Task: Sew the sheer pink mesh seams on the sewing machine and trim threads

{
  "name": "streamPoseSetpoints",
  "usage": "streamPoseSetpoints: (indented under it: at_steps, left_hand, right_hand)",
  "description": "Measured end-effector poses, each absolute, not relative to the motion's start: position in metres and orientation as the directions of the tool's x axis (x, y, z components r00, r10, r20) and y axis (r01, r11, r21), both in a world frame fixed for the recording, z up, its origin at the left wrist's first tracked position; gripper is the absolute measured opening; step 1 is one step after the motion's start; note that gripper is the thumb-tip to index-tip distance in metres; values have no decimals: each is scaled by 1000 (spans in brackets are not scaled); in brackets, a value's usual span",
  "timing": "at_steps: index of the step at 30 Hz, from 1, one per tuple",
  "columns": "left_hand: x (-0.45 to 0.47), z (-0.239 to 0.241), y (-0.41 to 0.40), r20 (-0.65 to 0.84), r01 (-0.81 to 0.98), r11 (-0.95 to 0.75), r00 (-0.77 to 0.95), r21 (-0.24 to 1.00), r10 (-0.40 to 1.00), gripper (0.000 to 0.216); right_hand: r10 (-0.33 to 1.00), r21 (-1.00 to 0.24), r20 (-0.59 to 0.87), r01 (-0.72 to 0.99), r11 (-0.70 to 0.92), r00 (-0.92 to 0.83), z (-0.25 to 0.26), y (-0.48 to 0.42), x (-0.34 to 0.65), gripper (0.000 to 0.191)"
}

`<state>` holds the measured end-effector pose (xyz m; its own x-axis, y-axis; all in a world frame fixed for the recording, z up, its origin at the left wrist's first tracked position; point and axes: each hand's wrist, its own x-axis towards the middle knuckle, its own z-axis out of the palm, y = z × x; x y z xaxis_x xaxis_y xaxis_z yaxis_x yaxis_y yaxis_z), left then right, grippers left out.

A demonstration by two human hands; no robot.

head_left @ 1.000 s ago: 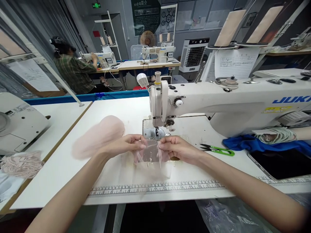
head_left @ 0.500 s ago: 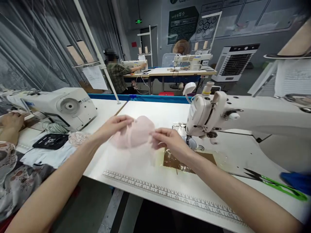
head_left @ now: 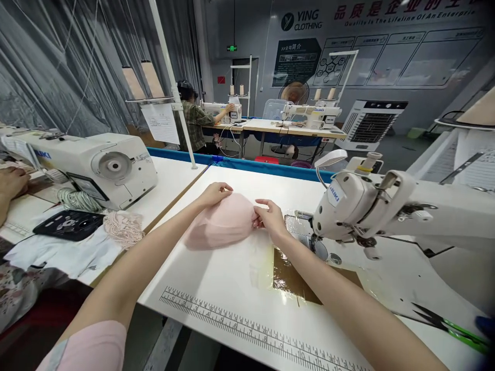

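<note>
A pile of pale pink fabric pieces (head_left: 222, 220) lies on the white sewing table (head_left: 216, 288), left of the needle area. My left hand (head_left: 215, 194) rests on the far top edge of the pile, fingers curled onto it. My right hand (head_left: 270, 218) touches the pile's right end, fingers bent and pinching the pink fabric. The white sewing machine (head_left: 390, 211) stands to the right of both hands.
Green-handled scissors (head_left: 450, 323) lie at the right edge. A second sewing machine (head_left: 100, 165), a black panel (head_left: 67, 225) and lace pieces (head_left: 124, 226) sit on the left table, where another person's hand (head_left: 11, 181) shows. A person works at a far machine (head_left: 191, 118).
Both hands left the needle area and carried the small pink piece left onto the pink pile. My head turned left, bringing the neighbouring table into view.
</note>
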<state>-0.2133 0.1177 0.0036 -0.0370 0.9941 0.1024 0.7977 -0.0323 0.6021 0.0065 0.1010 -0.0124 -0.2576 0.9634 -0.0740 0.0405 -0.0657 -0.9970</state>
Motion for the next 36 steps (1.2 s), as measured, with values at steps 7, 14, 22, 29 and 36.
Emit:
streamPoseSetpoints:
  at_steps: [7, 14, 22, 29, 36]
  left_hand:
    - [-230, -13, 91, 268, 921, 19, -133, 390, 954, 32]
    - [-231, 1, 62, 395, 942, 2, -143, 336, 907, 27]
    - [-214, 2, -73, 653, 926, -155, -117, 344, 748, 27]
    - [-172, -75, -196, 578, 921, -383, 354, -78, 735, 54]
    - [-148, -118, -198, 788, 995, 38, 46, -88, 613, 101]
  right_hand:
    - [949, -976, 11, 202, 78, -314, -19, 105, 6, 31]
    - [936, -902, 206, 314, 295, -286, -8, 117, 17, 28]
    - [794, -952, 96, 178, 249, -601, 4, 159, -36, 39]
    - [636, -977, -67, 181, 116, -769, -3, 141, -52, 46]
    - [531, -978, -55, 152, 140, -845, -5, 62, -58, 37]
